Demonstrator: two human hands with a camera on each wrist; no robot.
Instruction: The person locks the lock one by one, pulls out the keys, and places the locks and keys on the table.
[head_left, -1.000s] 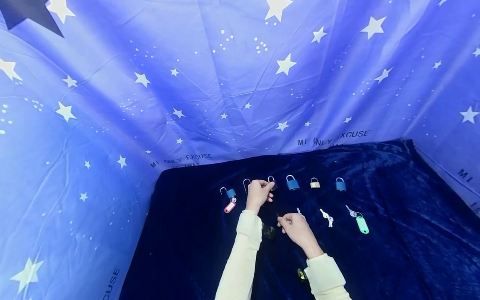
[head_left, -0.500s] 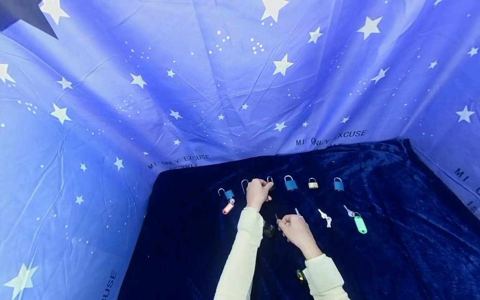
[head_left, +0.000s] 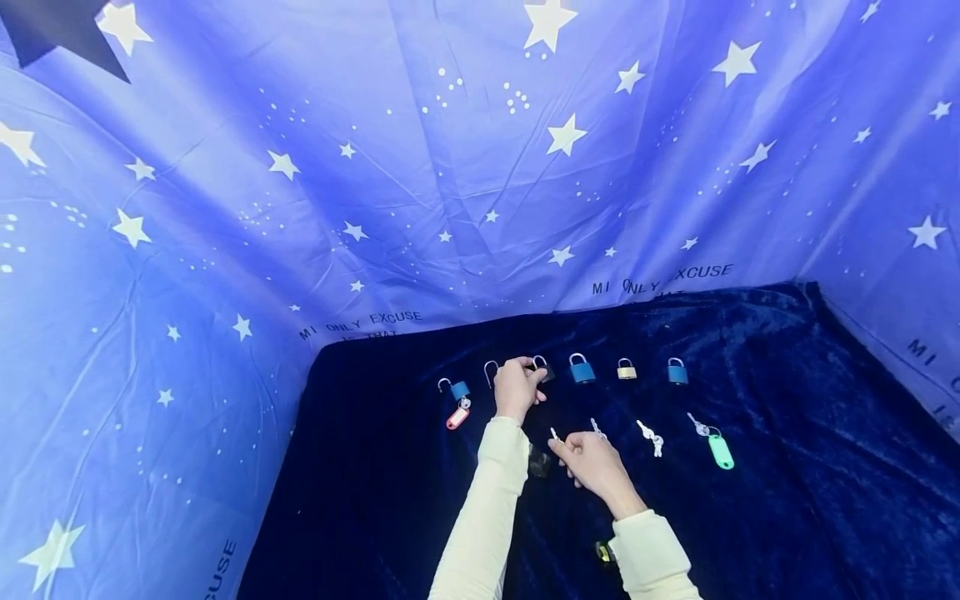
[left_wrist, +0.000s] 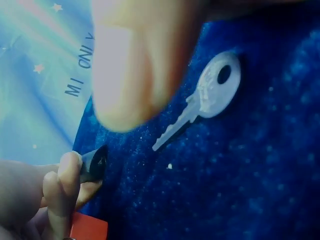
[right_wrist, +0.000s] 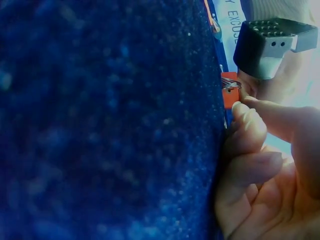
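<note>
My left hand [head_left: 517,392] grips a dark padlock [left_wrist: 95,165] by its body, with the silver shackle showing above the fingertips. Partly hidden beside that hand is a padlock with a raised shackle [head_left: 490,373]. In the left wrist view, a red block [left_wrist: 89,228] appears under the left fingers. A silver key [left_wrist: 215,90] lies on the dark blue cloth, its toothed end pointing away. My right hand [head_left: 596,465] hovers right by this key, fingers loosely bent, thumb and index close together; a blurred fingertip [left_wrist: 125,100] shows in front of the key, its round head uncovered.
Rightward in the row stand a blue padlock [head_left: 582,369], a brass padlock [head_left: 627,369] and another blue padlock [head_left: 677,372]. Below lie more keys [head_left: 651,438] and keys with a green tag [head_left: 721,452]. Far left, an unlocked blue padlock [head_left: 459,389] has a red tag [head_left: 457,417].
The key at the right fingertips looked thin and dark; now it shows bright and flat. The right thumb has shifted slightly left. The left hand keeps the dark padlock, which has turned a little.
</note>
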